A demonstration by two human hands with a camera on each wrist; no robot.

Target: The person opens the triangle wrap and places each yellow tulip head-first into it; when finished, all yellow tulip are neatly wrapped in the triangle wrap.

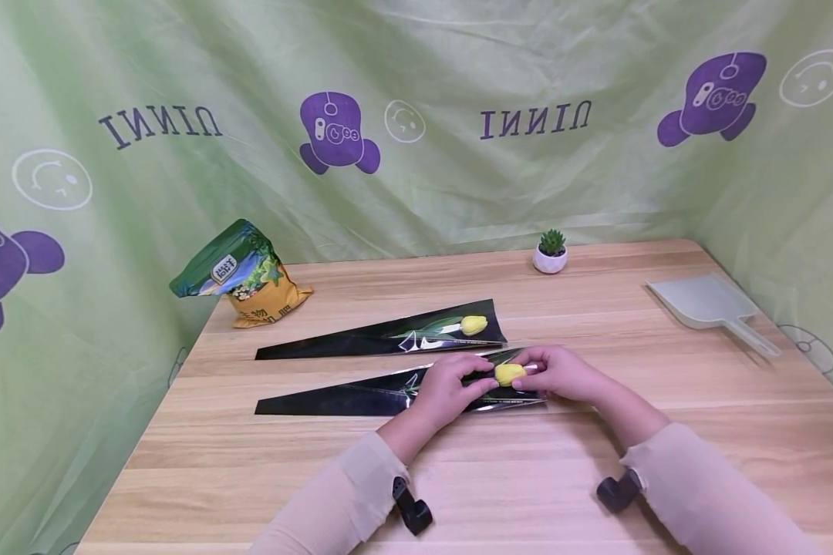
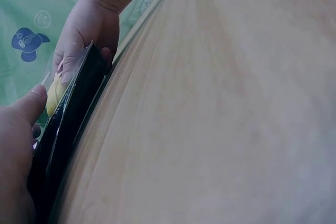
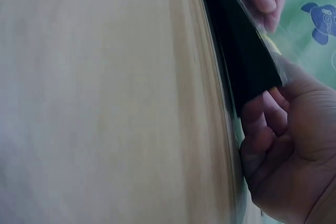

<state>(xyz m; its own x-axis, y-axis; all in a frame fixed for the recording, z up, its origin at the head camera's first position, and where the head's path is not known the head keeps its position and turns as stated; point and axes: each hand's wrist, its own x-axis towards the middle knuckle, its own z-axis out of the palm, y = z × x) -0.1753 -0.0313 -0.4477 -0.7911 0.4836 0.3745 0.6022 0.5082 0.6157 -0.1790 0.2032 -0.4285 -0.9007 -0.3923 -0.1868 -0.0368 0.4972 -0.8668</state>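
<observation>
A yellow tulip lies in the wide end of a black flower sleeve with a clear front, the nearer of two on the table. My left hand grips this sleeve just left of the bloom, thumb and forefinger close to its base. On the other side, my right hand pinches the sleeve's wide end, thumb beside the bloom. In the right wrist view, the right hand's fingers curl behind the black backing, and the wide end stands tilted up. The stem is largely hidden by the left hand.
Behind lies a second black sleeve with a yellow tulip in it. A green and orange bag stands at the back left, a small potted succulent at the back. A pale dustpan lies at right. Green curtains surround the table.
</observation>
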